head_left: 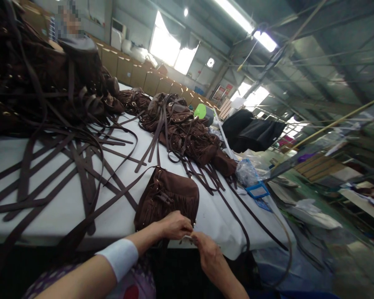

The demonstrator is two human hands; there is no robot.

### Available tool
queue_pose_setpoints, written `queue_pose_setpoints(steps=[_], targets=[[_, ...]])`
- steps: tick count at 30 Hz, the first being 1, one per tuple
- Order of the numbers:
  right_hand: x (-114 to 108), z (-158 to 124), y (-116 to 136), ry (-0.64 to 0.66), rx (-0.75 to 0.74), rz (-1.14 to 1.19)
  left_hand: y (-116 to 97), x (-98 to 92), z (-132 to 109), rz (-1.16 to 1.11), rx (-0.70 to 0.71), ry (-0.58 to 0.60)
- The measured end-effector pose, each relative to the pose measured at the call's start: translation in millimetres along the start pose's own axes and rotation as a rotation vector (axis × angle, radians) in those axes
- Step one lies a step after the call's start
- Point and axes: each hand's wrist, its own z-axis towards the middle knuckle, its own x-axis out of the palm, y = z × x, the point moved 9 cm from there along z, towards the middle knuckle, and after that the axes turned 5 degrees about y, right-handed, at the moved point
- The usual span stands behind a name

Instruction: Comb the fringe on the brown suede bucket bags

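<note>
A brown fringed bag (177, 189) lies at the near edge of the white-covered table (215, 216). My left hand (177, 225) is at the bag's lower right corner, its fingers closed in a pinch. Right beside it, my right hand (205, 249) is also closed, its fingertips almost meeting those of the left. Between the fingertips shows a small pale item, too small to make out. A long dark strap (112, 201) runs from the bag's upper left side across the table.
Piled brown bags (180, 120) cover the middle back, and a taller heap (43, 79) rises at the left with many loose straps. Toward the right edge are clear plastic (247, 172) and a blue frame (258, 190). Cardboard boxes (137, 77) line the back; a person is behind the left heap.
</note>
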Motion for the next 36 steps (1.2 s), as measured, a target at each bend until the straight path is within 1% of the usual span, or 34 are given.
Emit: queue_pose_setpoints(steps=[2, 4, 6, 9, 10, 13, 14, 16, 17, 18, 19, 20, 21, 22, 23, 25, 27, 28, 29, 30, 31, 32, 33, 34, 35, 36], targets=[[-3, 18, 12, 0.07, -0.075, -0.032, 6, 0.3, 2, 0.009, -0.029, -0.001], [-7, 28, 20, 0.122, -0.12, -0.091, 12, -1.0, 5, 0.019, -0.07, -0.011], [-6, 30, 23, 0.177, -0.118, -0.162, 18, -3.4, 7, 0.033, -0.124, -0.031], [6, 19, 27, 0.263, -0.113, -0.197, 24, -6.0, 10, 0.066, -0.219, -0.061], [8, 13, 29, 0.252, -0.1, -0.174, 26, -6.1, 11, 0.079, -0.248, -0.066], [0, -3, 33, 0.122, -0.039, -0.036, 35, -7.0, 15, 0.11, -0.325, -0.068], [-3, -10, 37, 0.099, -0.051, 0.018, 41, -8.4, 16, 0.119, -0.354, -0.067], [-8, -26, 42, 0.104, -0.101, 0.118, 56, -13.7, 16, 0.135, -0.42, -0.07], [-10, -35, 39, 0.103, -0.087, 0.16, 63, -17.0, 15, 0.141, -0.446, -0.072], [-14, -44, 29, 0.082, -0.023, 0.204, 68, -20.1, 14, 0.142, -0.458, -0.073], [-17, -53, 14, 0.041, 0.084, 0.25, 70, -22.4, 13, 0.14, -0.449, -0.069], [-20, -64, -4, -0.01, 0.216, 0.302, 68, -23.6, 12, 0.133, -0.421, -0.061], [-20, -74, -22, -0.059, 0.341, 0.362, 62, -23.8, 11, 0.126, -0.379, -0.049], [-19, -83, -35, -0.099, 0.429, 0.427, 52, -23.4, 8, 0.119, -0.328, -0.033], [-16, -88, -45, -0.13, 0.484, 0.493, 38, -22.5, 5, 0.116, -0.277, -0.014], [-7, -88, -51, -0.149, 0.515, 0.597, 4, -23.9, -6, 0.11, -0.162, 0.01], [0, -80, -48, -0.123, 0.489, 0.616, -32, -34.8, -22, 0.068, -0.034, -0.014], [1, -75, -46, -0.113, 0.462, 0.584, -43, -47.0, -31, 0.019, 0.001, -0.068], [-1, -71, -43, -0.115, 0.429, 0.531, -45, -64.9, -41, -0.049, -0.009, -0.166], [-3, -68, -42, -0.132, 0.397, 0.469, -36, -87.5, -54, -0.137, -0.079, -0.314], [-8, -66, -43, -0.166, 0.369, 0.407, -15, -111.7, -74, -0.251, -0.219, -0.51], [-12, -65, -45, -0.207, 0.344, 0.35, 14, -131.9, -100, -0.376, -0.403, -0.733], [-16, -64, -48, -0.248, 0.319, 0.301, 43, -143.9, -131, -0.495, -0.596, -0.946], [-20, -63, -50, -0.284, 0.292, 0.26, 69, -147.4, -160, -0.611, -0.772, -1.123], [-23, -60, -52, -0.311, 0.261, 0.227, 89, -147.0, -180, -0.688, -0.889, -1.221], [-26, -56, -52, -0.331, 0.227, 0.202, 106, -144.0, -193, -0.753, -0.962, -1.263]])
